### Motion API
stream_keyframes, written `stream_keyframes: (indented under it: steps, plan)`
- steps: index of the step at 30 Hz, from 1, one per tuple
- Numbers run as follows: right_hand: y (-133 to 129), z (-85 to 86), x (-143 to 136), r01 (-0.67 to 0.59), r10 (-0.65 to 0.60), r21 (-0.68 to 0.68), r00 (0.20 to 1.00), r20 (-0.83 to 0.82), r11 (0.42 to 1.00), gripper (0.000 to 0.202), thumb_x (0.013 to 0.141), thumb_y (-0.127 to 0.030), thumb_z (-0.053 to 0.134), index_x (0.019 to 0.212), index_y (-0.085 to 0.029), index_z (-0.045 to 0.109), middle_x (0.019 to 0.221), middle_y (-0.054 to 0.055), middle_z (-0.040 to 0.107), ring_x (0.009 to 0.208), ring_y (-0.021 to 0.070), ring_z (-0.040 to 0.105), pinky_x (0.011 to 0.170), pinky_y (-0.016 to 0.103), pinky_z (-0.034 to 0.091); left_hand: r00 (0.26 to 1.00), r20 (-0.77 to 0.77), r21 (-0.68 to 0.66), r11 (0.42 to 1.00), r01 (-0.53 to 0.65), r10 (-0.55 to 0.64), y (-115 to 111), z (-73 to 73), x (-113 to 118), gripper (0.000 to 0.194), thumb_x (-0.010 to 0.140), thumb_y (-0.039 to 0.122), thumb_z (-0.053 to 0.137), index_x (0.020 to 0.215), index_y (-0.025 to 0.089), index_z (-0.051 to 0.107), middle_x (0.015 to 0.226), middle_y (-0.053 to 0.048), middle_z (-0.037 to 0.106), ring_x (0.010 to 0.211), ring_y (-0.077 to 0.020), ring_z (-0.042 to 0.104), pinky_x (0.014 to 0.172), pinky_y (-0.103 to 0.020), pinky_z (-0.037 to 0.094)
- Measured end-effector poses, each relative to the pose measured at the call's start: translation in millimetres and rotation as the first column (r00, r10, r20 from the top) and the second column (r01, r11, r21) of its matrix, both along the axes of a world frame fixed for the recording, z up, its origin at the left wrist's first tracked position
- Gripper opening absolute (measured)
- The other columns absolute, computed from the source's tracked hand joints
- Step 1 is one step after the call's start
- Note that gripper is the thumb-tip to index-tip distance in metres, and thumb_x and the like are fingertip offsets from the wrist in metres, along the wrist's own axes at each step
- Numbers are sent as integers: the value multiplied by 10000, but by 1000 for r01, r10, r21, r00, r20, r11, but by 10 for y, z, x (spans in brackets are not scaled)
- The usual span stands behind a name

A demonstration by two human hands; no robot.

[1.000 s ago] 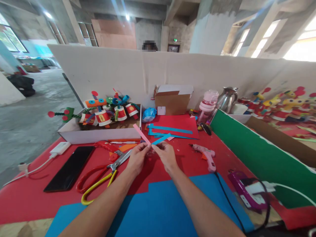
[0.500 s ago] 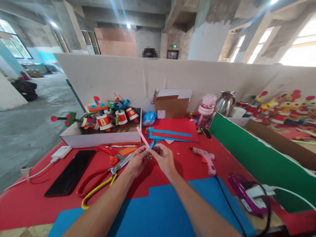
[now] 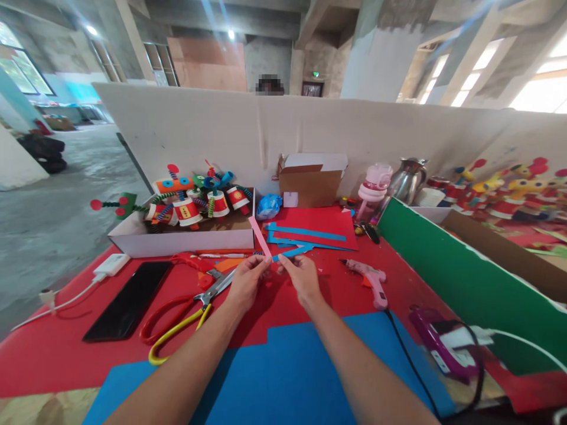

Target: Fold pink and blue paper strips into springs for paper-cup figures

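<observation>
A pink paper strip is pinched near its lower end by my left hand, slanting up and to the left. My right hand has its fingertips closed on a blue paper strip, whose far part reaches to the upper right. The strips' ends meet or nearly meet between my two hands; whether they are joined I cannot make out. Just beyond lie more blue strips on a red paper sheet. Scissors with red and yellow handles rest left of my left hand.
A pink glue gun lies to the right, its cord running past a purple power strip. At left are a black phone and a white box of paper-cup figures. A green-sided box borders the right; blue sheets lie in front.
My hands have drawn slightly apart. The blue strip, bunched at my fingers before, now stretches out to the upper right, and the pink strip stays in my left hand.
</observation>
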State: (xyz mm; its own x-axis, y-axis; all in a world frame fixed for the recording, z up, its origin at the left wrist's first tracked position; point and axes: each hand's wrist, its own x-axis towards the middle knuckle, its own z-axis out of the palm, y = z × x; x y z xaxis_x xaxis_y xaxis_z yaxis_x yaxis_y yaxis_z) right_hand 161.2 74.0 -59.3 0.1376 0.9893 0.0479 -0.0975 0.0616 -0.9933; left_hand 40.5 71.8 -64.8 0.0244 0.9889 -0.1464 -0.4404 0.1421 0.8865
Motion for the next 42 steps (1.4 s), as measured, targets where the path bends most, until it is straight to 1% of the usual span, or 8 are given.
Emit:
stream_keyframes:
  steps: [7,12,14,18,21,26,31,42]
  plan:
    - [114,27,165,93,-99,-41,976,-196,995,296,537,-422,781,564,-174,621,534,-14,621,482,103,536,536,244,455,995,-70,-16,997,-71,69,31,17,-49,384,521,419,810,640,148,566,478,52,497,423,-66,433,386,-191,358]
    - [195,26,302,252,-258,-74,856,-448,965,286,561,-427,774,639,-184,646,597,-15,642,524,92,555,544,227,474,995,-13,-11,995,-103,102,52,11,-57,380,496,409,816,634,141,584,467,47,507,419,-61,453,394,-181,344]
    - [187,-5,273,167,-203,-118,862,-464,979,283,543,-409,788,625,-183,640,603,-6,649,528,98,563,558,241,488,995,28,-7,996,-92,92,39,24,-43,381,487,396,824,631,138,583,489,47,519,422,-56,462,400,-178,353]
    - [104,-72,108,-160,91,-146,913,-397,976,305,479,-370,831,615,-179,637,609,-6,657,538,108,577,602,275,510,998,35,-15,999,-42,42,-3,49,-13,386,499,398,824,649,138,582,516,37,542,428,-66,470,398,-189,380]
    - [43,-82,6,-244,167,-140,894,-415,960,332,464,-379,838,664,-175,669,608,-17,646,564,106,579,635,274,513,1000,11,-10,1000,-4,4,-21,53,-3,375,531,404,809,671,135,589,544,13,580,453,-85,499,413,-205,411]
    - [14,-66,-32,-261,176,-141,882,-438,955,347,442,-352,852,671,-170,666,626,-12,646,575,107,575,646,270,507,999,-39,23,1000,-13,14,-14,30,-1,356,559,411,791,656,135,587,562,0,599,473,-90,518,433,-206,426]
    - [-8,-85,-46,-248,175,-132,895,-410,960,322,503,-361,829,695,-170,656,636,-25,633,576,94,567,655,253,503,993,-102,45,997,-59,63,-19,3,3,359,548,431,786,634,139,595,519,15,569,445,-88,494,415,-206,415]
    - [-23,-80,-84,-117,84,-94,949,-304,989,255,559,-369,780,685,-185,655,598,-25,614,572,116,558,633,269,488,990,-130,211,977,-34,62,-46,-70,10,228,620,344,732,716,149,664,573,-15,605,521,-125,530,486,-233,438]
